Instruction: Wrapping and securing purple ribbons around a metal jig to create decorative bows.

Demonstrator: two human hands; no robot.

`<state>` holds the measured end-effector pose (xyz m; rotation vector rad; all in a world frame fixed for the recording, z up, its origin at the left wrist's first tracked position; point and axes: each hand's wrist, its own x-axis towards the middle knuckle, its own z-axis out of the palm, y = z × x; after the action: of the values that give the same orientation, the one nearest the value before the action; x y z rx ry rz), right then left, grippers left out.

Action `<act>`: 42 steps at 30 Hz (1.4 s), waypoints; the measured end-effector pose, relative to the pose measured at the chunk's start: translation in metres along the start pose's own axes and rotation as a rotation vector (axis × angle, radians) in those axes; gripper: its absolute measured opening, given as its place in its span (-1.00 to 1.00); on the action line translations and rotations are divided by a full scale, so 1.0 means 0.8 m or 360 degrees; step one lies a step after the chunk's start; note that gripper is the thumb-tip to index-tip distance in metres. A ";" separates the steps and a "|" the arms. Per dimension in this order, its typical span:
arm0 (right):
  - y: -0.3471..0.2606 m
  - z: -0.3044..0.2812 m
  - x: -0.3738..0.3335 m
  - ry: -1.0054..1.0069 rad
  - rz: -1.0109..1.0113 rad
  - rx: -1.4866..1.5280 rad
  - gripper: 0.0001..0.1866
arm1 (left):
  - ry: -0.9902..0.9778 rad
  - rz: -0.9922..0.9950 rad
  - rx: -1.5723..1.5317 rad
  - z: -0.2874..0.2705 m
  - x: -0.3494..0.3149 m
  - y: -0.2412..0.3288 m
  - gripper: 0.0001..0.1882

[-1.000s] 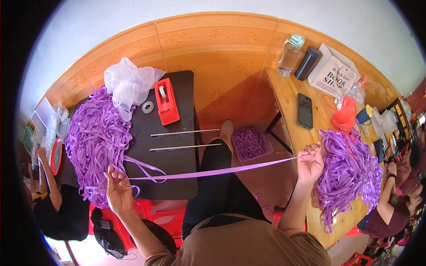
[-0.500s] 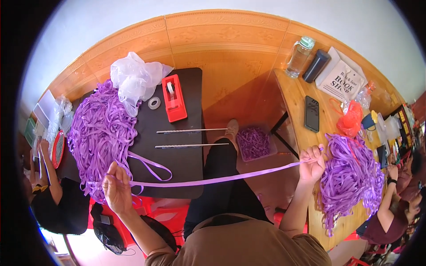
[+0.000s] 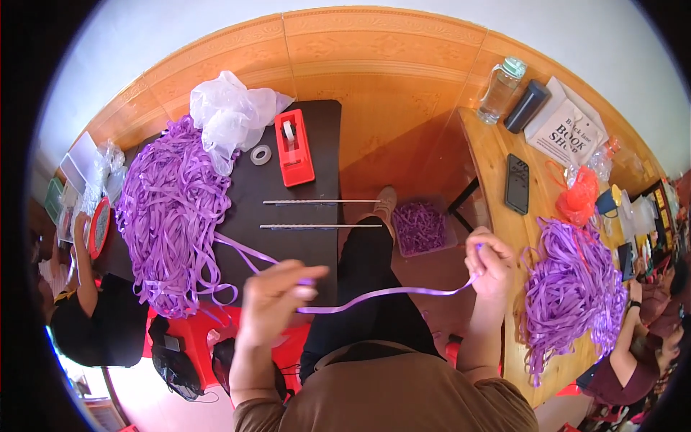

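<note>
A narrow purple ribbon (image 3: pixel 389 293) sags between my two hands above my lap. My left hand (image 3: pixel 279 299), somewhat blurred, is closed on its left part, near the dark table's front edge. The ribbon's right end is pinched in my right hand (image 3: pixel 491 263), beside the wooden table. From my left hand a ribbon loop trails back to a large heap of purple ribbon (image 3: pixel 173 216) on the dark table. A second purple heap (image 3: pixel 568 288) lies on the wooden table to the right of my right hand.
Two thin metal rods (image 3: pixel 320 227) jut over the dark table's (image 3: pixel 248 198) right edge. Behind them are a red tape dispenser (image 3: pixel 294 147), a tape roll (image 3: pixel 260 154) and a white plastic bag (image 3: pixel 234 115). A phone (image 3: pixel 517 183) lies on the wooden table (image 3: pixel 479 155). A bin of purple scraps (image 3: pixel 419 229) stands on the floor.
My left hand has moved right, toward my right hand, drawing ribbon from the left heap. The ribbon between my hands went from nearly taut to slack. My right hand shifted slightly left.
</note>
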<state>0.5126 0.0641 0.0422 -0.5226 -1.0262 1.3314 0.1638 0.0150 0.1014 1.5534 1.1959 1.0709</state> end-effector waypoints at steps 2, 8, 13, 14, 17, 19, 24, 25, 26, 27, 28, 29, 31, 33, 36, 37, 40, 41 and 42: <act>0.000 0.025 0.002 -0.0156 0.0095 -0.0165 -0.74 | -0.0350 0.0260 0.0074 0.042 0.014 0.002 -0.73; 0.017 0.081 -0.010 -0.0567 0.0185 -0.0849 -0.82 | -0.0470 0.0074 -0.0215 0.091 0.026 -0.017 -0.82; 0.030 0.080 -0.012 -0.0546 0.0022 -0.0786 -0.86 | -0.0356 -0.0230 -0.0564 0.092 0.028 -0.033 -0.83; 0.030 0.081 -0.012 -0.0536 0.0016 -0.0823 -0.87 | -0.0356 -0.0229 -0.0562 0.094 0.027 -0.037 -0.83; 0.029 0.095 -0.010 -0.0558 -0.0110 -0.0901 -0.87 | -0.0312 -0.0272 -0.0695 0.098 0.025 -0.043 -0.83; 0.031 0.096 -0.008 -0.0592 -0.0186 -0.0980 -0.86 | -0.0270 -0.0298 -0.0771 0.100 0.024 -0.043 -0.85; 0.036 0.096 -0.009 -0.0641 -0.0360 -0.1131 -0.86 | -0.0212 -0.0331 -0.0795 0.101 0.022 -0.048 -0.87; 0.036 0.096 -0.009 -0.0642 -0.0359 -0.1131 -0.86 | -0.0203 -0.0340 -0.0791 0.102 0.021 -0.048 -0.88; 0.037 0.097 -0.009 -0.0639 -0.0377 -0.1148 -0.87 | -0.0203 -0.0340 -0.0791 0.102 0.021 -0.048 -0.88; 0.037 0.097 -0.010 -0.0635 -0.0396 -0.1166 -0.87 | -0.0195 -0.0338 -0.0804 0.102 0.020 -0.049 -0.88; 0.037 0.097 -0.010 -0.0635 -0.0395 -0.1166 -0.87 | -0.0187 -0.0336 -0.0818 0.102 0.020 -0.049 -0.89; 0.038 0.098 -0.009 -0.0633 -0.0422 -0.1149 -0.87 | -0.0187 -0.0336 -0.0818 0.102 0.020 -0.050 -0.89; 0.039 0.098 -0.009 -0.0631 -0.0449 -0.1133 -0.87 | -0.0177 -0.0323 -0.0809 0.102 0.019 -0.052 -0.90; 0.039 0.098 -0.009 -0.0636 -0.0475 -0.1130 -0.88 | -0.0177 -0.0306 -0.0806 0.102 0.018 -0.051 -0.91; 0.039 0.100 -0.008 -0.0658 -0.0508 -0.1155 -0.88 | -0.0171 -0.0276 -0.0806 0.104 0.017 -0.052 -0.92; 0.039 0.100 -0.009 -0.0660 -0.0507 -0.1155 -0.88 | -0.0164 -0.0265 -0.0807 0.104 0.017 -0.052 -0.92; 0.040 0.101 -0.010 -0.0669 -0.0492 -0.1177 -0.89 | -0.0145 -0.0218 -0.0827 0.106 0.015 -0.054 -0.93; 0.040 0.101 -0.010 -0.0669 -0.0502 -0.1184 -0.89 | -0.0144 -0.0217 -0.0827 0.107 0.015 -0.055 -0.93; 0.041 0.101 -0.010 -0.0669 -0.0513 -0.1190 -0.89 | -0.0130 -0.0215 -0.0864 0.108 0.014 -0.056 -0.93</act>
<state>0.4275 0.0450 0.0528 -0.6005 -1.8922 0.7488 0.2388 0.0209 0.0381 1.0689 0.8464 1.1152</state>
